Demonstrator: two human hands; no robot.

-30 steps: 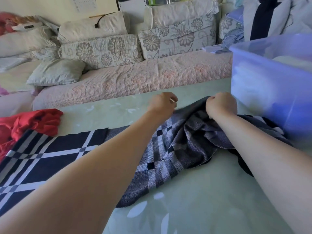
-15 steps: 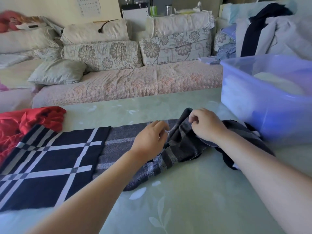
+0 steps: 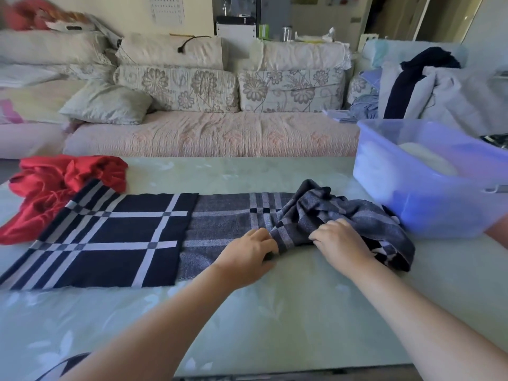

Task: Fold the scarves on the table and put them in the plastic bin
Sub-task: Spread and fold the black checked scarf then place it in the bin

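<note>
Fingers of the left hand (image 3: 247, 254) pinch the near edge of the plaid scarf (image 3: 115, 237), spread flat across the surface (image 3: 302, 312); the right hand (image 3: 339, 243) grips its bunched end, just beside the plastic bin (image 3: 428, 204) at the right edge. A red scarf (image 3: 55, 182) lies at the far left corner.

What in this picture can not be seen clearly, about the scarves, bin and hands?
All head view.
1. Contents of the plastic bin: cloudy wall shows only a pale shape; right frame edge cuts it.
2. Right end of the plaid scarf: bunched in its own folds.
3. Part of the red scarf: under the plaid scarf.
4. Left hand and right hand: tips of the fingers tucked into the cloth.
</note>
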